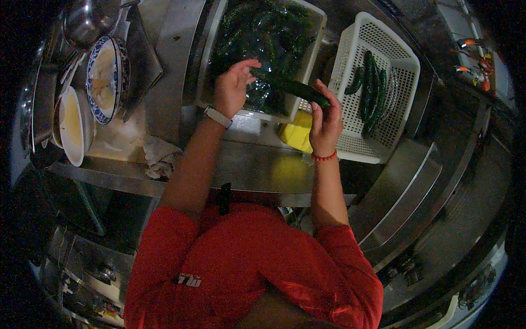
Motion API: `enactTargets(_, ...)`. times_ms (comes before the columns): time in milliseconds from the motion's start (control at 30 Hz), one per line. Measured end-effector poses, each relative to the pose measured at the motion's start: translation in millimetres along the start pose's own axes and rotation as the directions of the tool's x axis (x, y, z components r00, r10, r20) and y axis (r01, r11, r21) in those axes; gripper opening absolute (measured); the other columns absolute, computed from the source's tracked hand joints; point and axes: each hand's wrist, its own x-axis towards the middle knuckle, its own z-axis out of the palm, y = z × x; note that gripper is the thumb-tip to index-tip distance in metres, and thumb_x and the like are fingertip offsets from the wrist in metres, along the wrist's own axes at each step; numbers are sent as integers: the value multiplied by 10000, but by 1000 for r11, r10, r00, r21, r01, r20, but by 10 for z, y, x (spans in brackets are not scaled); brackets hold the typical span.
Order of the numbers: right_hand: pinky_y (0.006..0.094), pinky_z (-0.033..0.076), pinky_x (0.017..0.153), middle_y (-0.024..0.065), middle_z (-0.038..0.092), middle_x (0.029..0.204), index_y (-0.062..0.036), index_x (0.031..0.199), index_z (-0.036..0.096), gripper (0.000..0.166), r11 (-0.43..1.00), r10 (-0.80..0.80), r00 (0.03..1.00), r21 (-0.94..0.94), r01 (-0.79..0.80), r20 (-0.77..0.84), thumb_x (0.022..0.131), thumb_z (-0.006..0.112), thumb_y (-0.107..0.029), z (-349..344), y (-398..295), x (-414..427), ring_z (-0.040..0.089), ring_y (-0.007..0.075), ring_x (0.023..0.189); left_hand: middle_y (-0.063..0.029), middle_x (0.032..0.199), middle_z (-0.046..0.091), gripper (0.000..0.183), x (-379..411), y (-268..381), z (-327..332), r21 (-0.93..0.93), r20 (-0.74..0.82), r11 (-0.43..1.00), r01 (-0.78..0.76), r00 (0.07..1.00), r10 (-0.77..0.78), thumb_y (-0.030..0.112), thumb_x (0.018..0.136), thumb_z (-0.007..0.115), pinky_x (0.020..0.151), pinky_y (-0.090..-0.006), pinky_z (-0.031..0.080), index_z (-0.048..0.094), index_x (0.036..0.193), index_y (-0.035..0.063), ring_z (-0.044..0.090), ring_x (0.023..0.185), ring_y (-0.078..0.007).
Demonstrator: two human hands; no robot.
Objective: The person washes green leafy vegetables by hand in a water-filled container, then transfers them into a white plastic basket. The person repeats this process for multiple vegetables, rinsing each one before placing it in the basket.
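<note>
A dark green cucumber (pixel 294 87) spans the space between my two hands, tilted down to the right. The fingers of my left hand (pixel 231 91) hold its left end. My right hand (pixel 328 123) grips the other end between thumb and fingers. Below the cucumber stands a pale rectangular tub (pixel 263 116) of water, crowded with dark green cucumbers (pixel 263 28); dim light blurs their outlines. Right of the tub, a white perforated plastic basket (pixel 349 142) contains several cucumbers (pixel 372 94). A bright yellow object (pixel 298 130), partly behind my right hand, sits between tub and basket.
A stainless steel counter edge (pixel 254 187) runs before me. To the left are a blue-and-white patterned bowl (pixel 123 82), a white bowl of yellowish liquid (pixel 73 119), a metal bowl (pixel 86 22) and a crumpled cloth (pixel 160 156). Orange-handled taps (pixel 470 42) are at the far right.
</note>
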Motion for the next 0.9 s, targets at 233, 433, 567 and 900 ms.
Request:
enactTargets(233,335,461,879,172,538,1175,6,1146,460,350,958,-153,988,-241,153,20,812,560,38,-104,-39,59,543,266,1077,-64,873,652,223,-8,156,-95,589,155,787,-181,982,110,131,875,531,713,-276,504,587,1073,46,600,712,-136)
enactTargets(433,398,489,667,183,606,947,-49,1092,513,406,901,154,954,-432,-29,257,733,690,-111,-42,41,7,604,339,830,-88,833,655,189,-47,7,-121,630,49,777,11,997,-54,69,840,549,673,-265,511,617,1014,36,604,688,-149)
enactTargets(567,444,484,697,221,594,946,-48,1116,506,356,661,488,722,-748,60,490,821,557,-239,297,385,-117,595,370,808,-125,891,639,189,24,-734,-224,52,-92,951,305,950,-299,105,825,595,698,-312,531,615,975,-9,606,739,-187)
enactTargets(900,445,494,686,208,627,862,3,1037,512,393,663,587,684,-742,-100,433,889,413,-348,1140,995,-16,613,359,790,-204,978,615,394,-71,-1116,-247,258,-208,810,526,849,-486,343,858,540,784,-388,485,611,960,-30,608,843,-327)
